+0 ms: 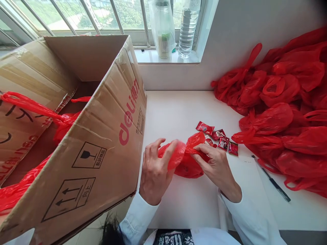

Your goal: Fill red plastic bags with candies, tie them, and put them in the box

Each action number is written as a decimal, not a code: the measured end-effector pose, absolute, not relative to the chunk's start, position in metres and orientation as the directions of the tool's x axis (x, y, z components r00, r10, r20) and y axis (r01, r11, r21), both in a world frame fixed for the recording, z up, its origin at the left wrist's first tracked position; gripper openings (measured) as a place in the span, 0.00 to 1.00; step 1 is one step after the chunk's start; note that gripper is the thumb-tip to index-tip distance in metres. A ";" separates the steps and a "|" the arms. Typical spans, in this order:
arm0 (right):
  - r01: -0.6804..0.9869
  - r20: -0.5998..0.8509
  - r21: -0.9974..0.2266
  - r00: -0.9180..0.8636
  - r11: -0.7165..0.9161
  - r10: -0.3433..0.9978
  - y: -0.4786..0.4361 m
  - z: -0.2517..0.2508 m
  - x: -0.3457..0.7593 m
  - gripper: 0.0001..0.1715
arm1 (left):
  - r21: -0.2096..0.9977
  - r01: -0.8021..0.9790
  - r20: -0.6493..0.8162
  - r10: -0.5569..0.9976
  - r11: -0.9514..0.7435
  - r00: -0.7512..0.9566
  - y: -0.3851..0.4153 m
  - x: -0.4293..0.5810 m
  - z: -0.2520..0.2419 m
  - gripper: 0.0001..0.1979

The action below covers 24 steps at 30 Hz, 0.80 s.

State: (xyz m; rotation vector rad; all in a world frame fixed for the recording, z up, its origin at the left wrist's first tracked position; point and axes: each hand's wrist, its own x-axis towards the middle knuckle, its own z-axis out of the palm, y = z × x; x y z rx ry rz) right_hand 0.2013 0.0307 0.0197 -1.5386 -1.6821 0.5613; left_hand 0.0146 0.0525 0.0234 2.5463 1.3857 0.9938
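A red plastic bag [189,167] rests on the white table between my two hands. My left hand [157,170] is curled around the bag's left side, with thin red film between thumb and fingers. On the other side, my right hand [217,166] pinches the gathered neck of the bag between thumb and fingertips. What the bag contains is hidden. Several small red wrapped candies [223,143] lie just beyond my right hand, partly behind the bag.
A large open cardboard box [109,136] with red bags [63,124] inside stands at left. Piled at right are many red plastic bags [288,115]. A pen [273,182] lies near them. The windowsill holds a water bottle [188,32] and a bagged jar [163,37].
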 end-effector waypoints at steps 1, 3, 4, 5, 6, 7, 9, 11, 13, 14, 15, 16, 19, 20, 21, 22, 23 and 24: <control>0.604 0.251 -0.775 0.019 0.189 0.968 0.030 0.021 0.201 0.09 | 0.321 0.715 0.481 0.758 -0.621 0.441 0.056 0.016 0.024 0.22; 0.551 0.236 -0.814 0.026 0.183 0.971 0.028 0.021 0.201 0.10 | 0.316 0.663 0.430 0.726 -0.678 0.537 0.060 0.020 0.025 0.15; 0.522 0.214 -0.838 0.047 0.158 0.976 0.028 0.020 0.201 0.12 | 0.340 0.640 0.418 0.720 -0.690 0.554 0.062 0.022 0.025 0.12; 0.488 0.185 -0.864 0.086 0.120 0.979 0.028 0.019 0.201 0.14 | 0.369 0.623 0.413 0.722 -0.690 0.555 0.063 0.023 0.023 0.10; 0.445 0.153 -0.893 0.145 0.074 0.977 0.029 0.016 0.201 0.15 | 0.402 0.608 0.414 0.728 -0.685 0.546 0.063 0.024 0.022 0.09; 0.381 0.120 -0.924 0.218 0.029 0.969 0.031 0.012 0.201 0.16 | 0.452 0.591 0.417 0.744 -0.668 0.523 0.063 0.024 0.020 0.08; 0.166 0.036 -0.986 0.364 -0.026 0.931 0.035 0.004 0.203 0.14 | 0.577 0.556 0.426 0.801 -0.599 0.421 0.061 0.021 0.015 0.05; -0.127 -0.080 -0.992 0.459 -0.024 0.885 0.040 -0.003 0.205 0.12 | 0.695 0.523 0.406 0.870 -0.493 0.280 0.059 0.016 0.012 0.05; -0.357 -0.184 -0.934 0.456 -0.010 0.871 0.042 -0.005 0.207 0.11 | 0.759 0.514 0.368 0.914 -0.401 0.169 0.058 0.010 0.011 0.07; -0.412 -0.208 -0.911 0.424 -0.017 0.881 0.043 -0.005 0.209 0.11 | 0.769 0.519 0.356 0.924 -0.374 0.139 0.057 0.009 0.011 0.07; -0.425 -0.209 -0.904 0.378 -0.032 0.902 0.042 -0.003 0.211 0.10 | 0.774 0.525 0.347 0.931 -0.355 0.118 0.056 0.008 0.012 0.06; -0.407 -0.192 -0.912 0.326 -0.046 0.926 0.042 -0.001 0.213 0.10 | 0.768 0.537 0.351 0.931 -0.349 0.102 0.055 0.008 0.013 0.05; -0.272 -0.102 -0.962 0.269 -0.026 0.958 0.040 0.006 0.219 0.10 | 0.658 0.646 0.476 0.878 -0.386 0.040 0.054 0.010 0.016 0.08; -0.219 -0.062 -0.976 0.311 0.008 0.948 0.039 0.009 0.221 0.11 | 0.596 0.695 0.539 0.842 -0.402 0.024 0.054 0.011 0.016 0.08; -0.149 -0.008 -0.987 0.391 0.055 0.920 0.036 0.012 0.222 0.13 | 0.531 0.740 0.597 0.802 -0.412 0.017 0.055 0.012 0.016 0.08; -0.050 0.070 -0.993 0.497 0.110 0.865 0.034 0.017 0.223 0.16 | 0.468 0.777 0.646 0.763 -0.420 0.023 0.056 0.012 0.016 0.08; 0.085 0.181 -0.983 0.602 0.163 0.778 0.030 0.022 0.222 0.20 | 0.408 0.804 0.683 0.729 -0.433 0.045 0.058 0.012 0.016 0.09; 0.258 0.331 -0.943 0.661 0.211 0.674 0.025 0.029 0.219 0.22 | 0.352 0.821 0.711 0.699 -0.451 0.079 0.059 0.012 0.016 0.10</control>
